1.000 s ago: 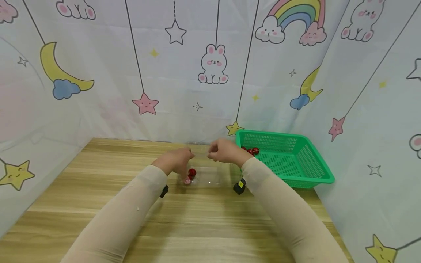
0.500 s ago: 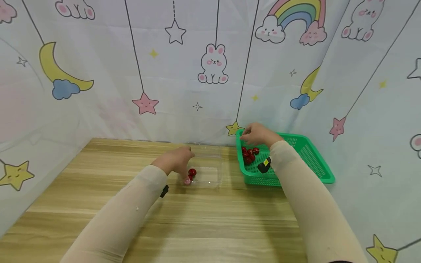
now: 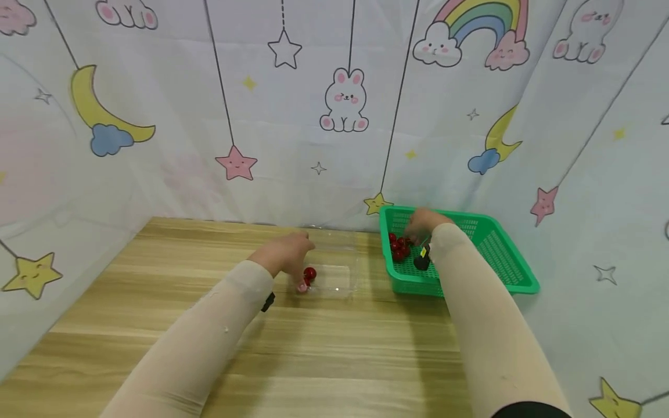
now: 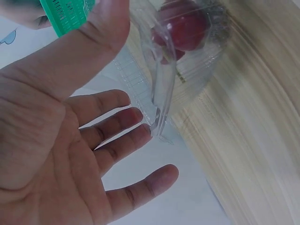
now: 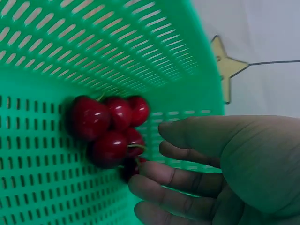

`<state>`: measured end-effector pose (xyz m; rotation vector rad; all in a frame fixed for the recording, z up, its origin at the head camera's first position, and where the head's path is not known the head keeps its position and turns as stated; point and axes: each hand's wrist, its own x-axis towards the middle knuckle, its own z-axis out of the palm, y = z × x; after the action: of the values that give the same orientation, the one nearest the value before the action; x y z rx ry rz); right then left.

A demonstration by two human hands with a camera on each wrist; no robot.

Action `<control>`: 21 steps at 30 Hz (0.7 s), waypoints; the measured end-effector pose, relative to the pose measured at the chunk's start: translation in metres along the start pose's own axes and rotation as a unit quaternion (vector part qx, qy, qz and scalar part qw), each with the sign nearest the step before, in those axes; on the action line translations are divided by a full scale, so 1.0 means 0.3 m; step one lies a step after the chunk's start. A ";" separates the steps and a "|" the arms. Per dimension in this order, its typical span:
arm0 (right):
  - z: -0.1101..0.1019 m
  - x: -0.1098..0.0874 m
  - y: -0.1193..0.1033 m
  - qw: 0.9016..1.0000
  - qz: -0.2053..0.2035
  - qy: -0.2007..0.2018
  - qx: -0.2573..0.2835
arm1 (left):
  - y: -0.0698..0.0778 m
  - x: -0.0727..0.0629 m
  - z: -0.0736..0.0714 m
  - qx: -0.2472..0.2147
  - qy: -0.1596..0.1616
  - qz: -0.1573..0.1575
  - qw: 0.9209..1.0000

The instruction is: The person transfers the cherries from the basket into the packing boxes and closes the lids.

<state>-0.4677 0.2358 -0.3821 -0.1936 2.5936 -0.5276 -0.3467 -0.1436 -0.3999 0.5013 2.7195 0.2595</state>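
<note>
My left hand rests at the left side of a clear plastic box, its fingers loosely extended and fingertips right at the rim in the left wrist view. Inside the box, red cherries lie at the left end, partly hidden by the thumb. My right hand reaches down into a green basket. In the right wrist view its relaxed fingers are spread beside a cluster of several dark red cherries, some with stems. One fingertip overlaps the nearest cherry, and nothing shows between thumb and fingers.
The basket stands at the back right of the wood-grain table, right of the plastic box. A white curtain printed with rabbits, stars and moons rises behind the table and along both sides.
My right hand has moved from above the plastic box rightward over the basket, then down in among the cherries. The left hand stays at the box.
</note>
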 end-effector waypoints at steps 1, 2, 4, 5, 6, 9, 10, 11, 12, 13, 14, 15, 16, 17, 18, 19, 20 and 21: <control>0.006 0.007 0.007 1.000 0.007 -0.005 -0.008 | 0.002 -0.001 -0.001 -0.002 -0.001 0.002 1.000; 0.013 0.011 0.013 1.000 0.013 -0.008 -0.014 | 0.003 -0.001 -0.002 -0.004 -0.003 0.003 1.000; 0.026 0.015 0.019 1.000 0.020 -0.013 -0.018 | 0.006 -0.001 -0.003 -0.008 -0.005 0.001 1.000; 0.032 0.013 0.020 1.000 0.020 -0.014 -0.016 | 0.006 0.000 -0.003 -0.008 -0.006 0.000 1.000; 0.038 0.009 0.020 1.000 0.019 -0.015 -0.013 | 0.007 0.001 -0.003 -0.008 -0.005 -0.001 1.000; 0.056 -0.001 0.016 0.999 0.017 -0.014 -0.026 | 0.007 0.005 -0.004 -0.007 -0.002 -0.003 1.000; 0.061 -0.003 0.015 0.999 0.016 -0.014 -0.032 | 0.007 0.007 -0.003 -0.005 -0.001 -0.003 1.000; 0.068 -0.004 0.014 0.999 0.018 -0.013 -0.035 | 0.006 0.008 -0.003 -0.003 0.000 -0.003 1.000; 0.073 -0.004 0.013 0.999 0.020 -0.014 -0.040 | 0.006 0.009 -0.003 -0.003 0.000 -0.003 1.000; 0.078 -0.002 0.011 0.999 0.021 -0.016 -0.046 | 0.005 0.009 -0.003 -0.004 -0.001 -0.004 1.000; 0.082 0.000 0.010 0.998 0.021 -0.017 -0.047 | 0.005 0.008 -0.003 -0.003 -0.003 -0.005 1.000; 0.086 0.004 0.009 0.998 0.023 -0.018 -0.049 | 0.005 0.007 -0.004 -0.001 -0.004 -0.006 1.000; 0.089 0.008 0.008 0.998 0.024 -0.021 -0.051 | 0.005 0.006 -0.004 -0.001 -0.005 -0.007 1.000; 0.090 0.011 0.007 0.998 0.025 -0.024 -0.053 | 0.005 0.005 -0.004 0.000 -0.006 -0.007 1.000; 0.090 0.015 0.006 0.998 0.026 -0.026 -0.057 | 0.006 0.004 -0.005 0.000 -0.006 -0.007 1.000; 0.090 0.018 0.006 0.998 0.027 -0.026 -0.059 | 0.007 0.003 -0.005 0.000 -0.006 -0.006 1.000; 0.089 0.021 0.007 0.997 0.029 -0.027 -0.060 | 0.008 0.003 -0.005 0.002 -0.005 -0.005 1.000; 0.088 0.023 0.008 0.997 0.032 -0.027 -0.061 | 0.009 0.004 -0.004 0.002 -0.004 -0.004 1.000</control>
<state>-0.4609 0.2276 -0.4072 -0.1618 2.5718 -0.3369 -0.3473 -0.1408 -0.3984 0.4912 2.7132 0.2501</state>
